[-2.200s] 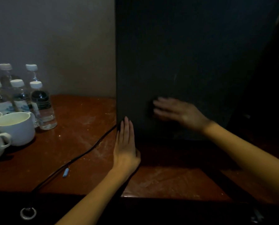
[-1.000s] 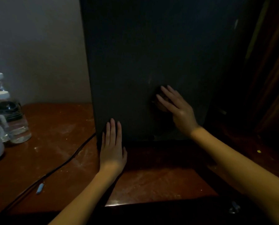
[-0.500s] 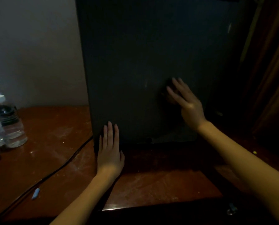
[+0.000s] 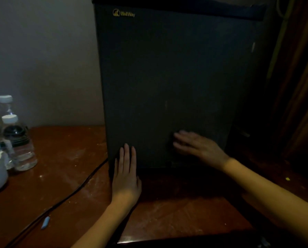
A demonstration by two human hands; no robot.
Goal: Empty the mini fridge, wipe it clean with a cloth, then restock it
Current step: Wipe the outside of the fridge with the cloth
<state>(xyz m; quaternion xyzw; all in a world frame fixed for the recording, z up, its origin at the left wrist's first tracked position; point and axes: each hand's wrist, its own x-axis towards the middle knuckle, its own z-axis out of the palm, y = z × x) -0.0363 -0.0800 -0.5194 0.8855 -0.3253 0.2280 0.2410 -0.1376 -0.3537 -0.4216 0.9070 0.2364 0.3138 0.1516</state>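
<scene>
The mini fridge (image 4: 167, 77) stands shut on the wooden table (image 4: 60, 167), the left hand (image 4: 126, 176) laid flat, fingers straight, on its door's lower left corner, and the blurred right hand (image 4: 198, 147) lying loosely spread on the door nearby, with nothing discernibly gripped.
</scene>
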